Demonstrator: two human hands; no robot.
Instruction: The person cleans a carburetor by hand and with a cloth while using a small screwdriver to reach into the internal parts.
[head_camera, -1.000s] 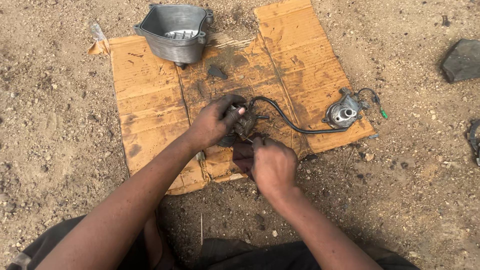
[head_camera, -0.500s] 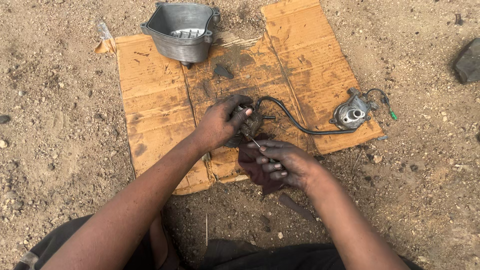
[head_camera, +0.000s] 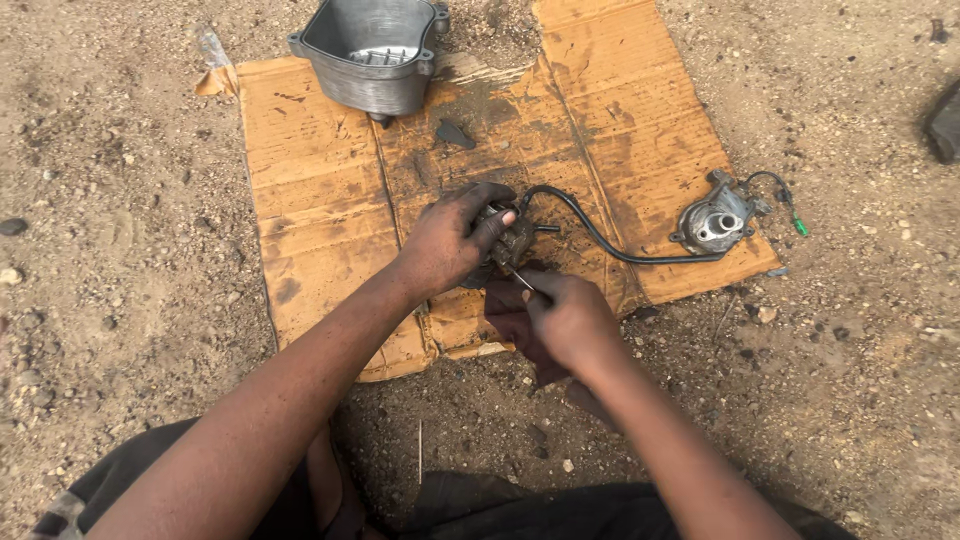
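Head view: at the centre of the frame, on the cardboard sheet, the left hand wraps a small greasy metal part (likely stiff, slippery). Right hand pinches a thin tool. Black hose trails right; open dirt all round.

Two hands work here: the left hand and the right hand. Between them sits one small greasy engine part, with one thin metal tool at it. One black hose runs rightward from the hands to one grey metal housing. Beyond the hands stands one grey metal cover. Under them lies one cardboard sheet.
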